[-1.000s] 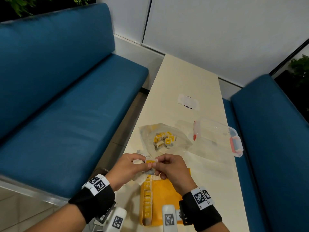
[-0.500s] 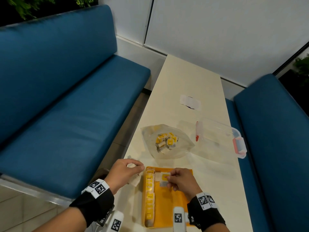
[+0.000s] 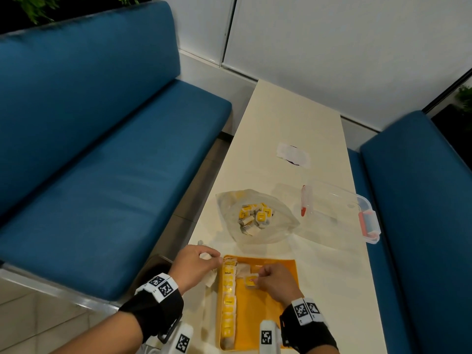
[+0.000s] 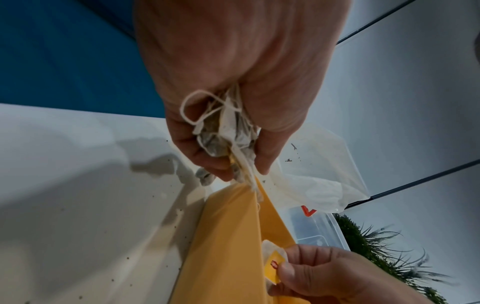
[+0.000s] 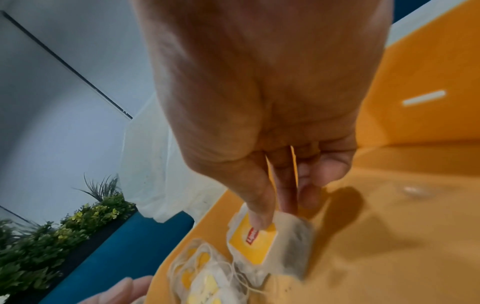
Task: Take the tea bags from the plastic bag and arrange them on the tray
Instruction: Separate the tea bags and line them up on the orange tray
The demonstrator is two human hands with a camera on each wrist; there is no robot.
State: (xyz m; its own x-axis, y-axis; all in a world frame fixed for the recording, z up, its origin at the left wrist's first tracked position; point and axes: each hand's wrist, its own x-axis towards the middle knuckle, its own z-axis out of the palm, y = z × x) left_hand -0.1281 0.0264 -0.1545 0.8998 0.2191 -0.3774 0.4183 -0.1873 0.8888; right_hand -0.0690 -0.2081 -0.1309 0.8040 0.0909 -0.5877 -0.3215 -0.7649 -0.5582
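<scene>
The right hand pinched one tea bag by its yellow tag, thumb on top, and held it low over the orange tray, near the far end. I think it was put there to begin a second row, because a full row of tea bags already lay along the tray's left wall. The left hand waited just beside the tray's far left corner, its fingers curled around a bunch of tea bags with their strings hanging loose; it seemed to serve as a store, so that the right hand could take from it one by one. The plastic bag lay open farther along the table, and more tea bags were inside, so in my judgement the work was not near its end. A clear box with red clips stood to the right of the bag. The table was long, narrow and pale, between two blue benches, and a white wall closed the room behind.
</scene>
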